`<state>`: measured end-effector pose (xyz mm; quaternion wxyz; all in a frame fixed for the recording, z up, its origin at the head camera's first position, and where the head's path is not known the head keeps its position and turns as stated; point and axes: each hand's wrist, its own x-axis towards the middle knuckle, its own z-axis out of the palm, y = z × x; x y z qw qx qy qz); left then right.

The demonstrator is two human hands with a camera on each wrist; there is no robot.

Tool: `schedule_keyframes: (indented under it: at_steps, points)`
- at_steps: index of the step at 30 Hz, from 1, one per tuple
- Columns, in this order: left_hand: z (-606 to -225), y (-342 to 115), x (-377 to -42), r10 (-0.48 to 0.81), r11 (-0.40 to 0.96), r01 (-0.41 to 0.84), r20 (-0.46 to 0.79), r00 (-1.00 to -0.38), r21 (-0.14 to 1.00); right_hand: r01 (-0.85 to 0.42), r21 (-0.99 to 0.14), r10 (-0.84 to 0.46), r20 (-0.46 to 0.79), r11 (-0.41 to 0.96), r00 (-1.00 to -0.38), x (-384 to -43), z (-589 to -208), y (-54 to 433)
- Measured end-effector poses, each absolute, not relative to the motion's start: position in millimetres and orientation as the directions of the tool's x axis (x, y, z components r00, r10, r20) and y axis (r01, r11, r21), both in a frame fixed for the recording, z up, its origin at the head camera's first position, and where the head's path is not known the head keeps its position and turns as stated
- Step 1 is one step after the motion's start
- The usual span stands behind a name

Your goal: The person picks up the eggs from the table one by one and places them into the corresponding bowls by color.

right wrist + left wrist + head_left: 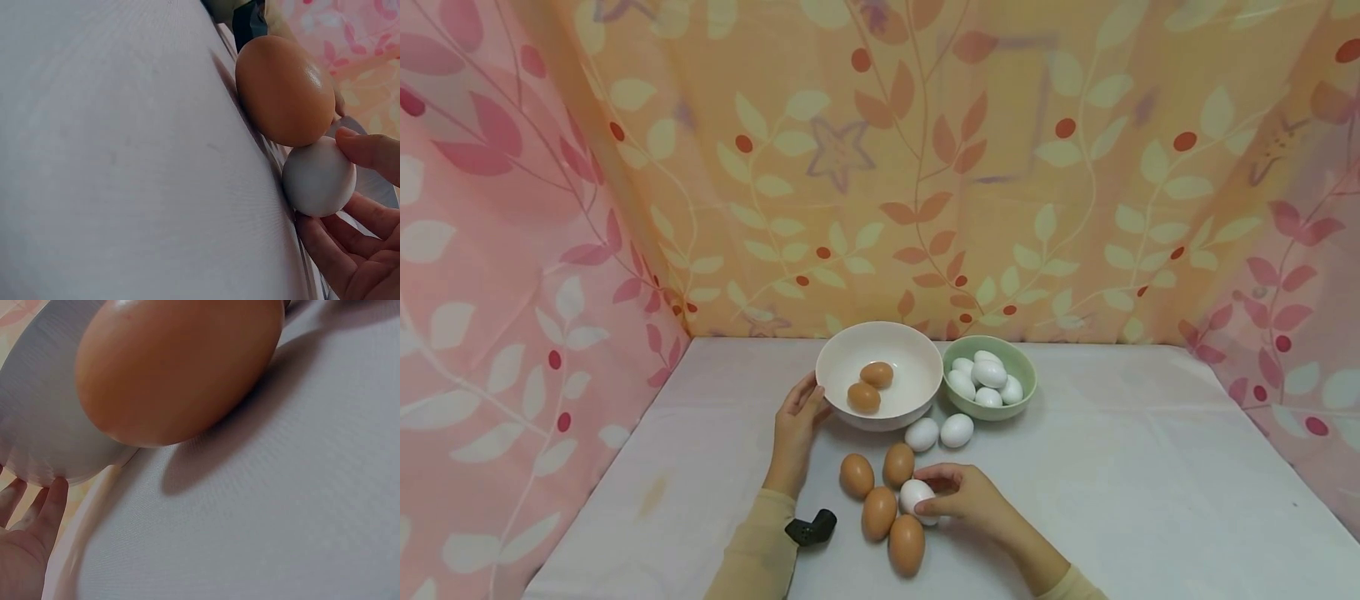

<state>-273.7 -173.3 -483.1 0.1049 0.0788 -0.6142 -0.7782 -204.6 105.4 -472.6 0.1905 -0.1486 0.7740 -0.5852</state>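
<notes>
On the pale cloth (1120, 475), reading left to right, I have the large white bowl (919, 367) at the far side with two brown eggs (864, 397) inside; its wall should be stiff and smooth, best steadied from outside, below the rim. Nearer me, four loose brown eggs (879, 513) lie in a cluster. The held white egg (913, 495) is at the right edge of this cluster, just beside the brown ones. I rate each egg as light, rigid, liable to slip and, if the shell is real, fragile; take hold across the widest part, thumb opposed to fingertips, with only enough pressure to prevent rolling. Beyond it, two loose white eggs (957, 430) rest side by side in front of the bowls. Farthest right, the green bowl (1026, 392) stands beside the white bowl and contains a pile of white eggs (989, 374); a top egg could roll if the rim is knocked. My left hand (793, 427) rests against the white bowl's left outer wall, fingers extended, fingertips touching the surface. My right hand (973, 500) pinches the held white egg, parted only by its width: thumb on one side, fingers on the other. Whether that egg bears on the cloth, I cannot tell. My hands are well apart.
</notes>
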Motion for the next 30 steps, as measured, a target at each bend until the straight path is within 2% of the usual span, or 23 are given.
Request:
schedule_keyframes:
  at_steps: [30]
  points:
    - [-484.1,-173.8,-275.1,-0.257,-0.230,0.063,0.002,-0.967,0.971,-0.011,-0.946,-0.405,-0.129,0.325,-0.905,-207.9,-469.2,106.6]
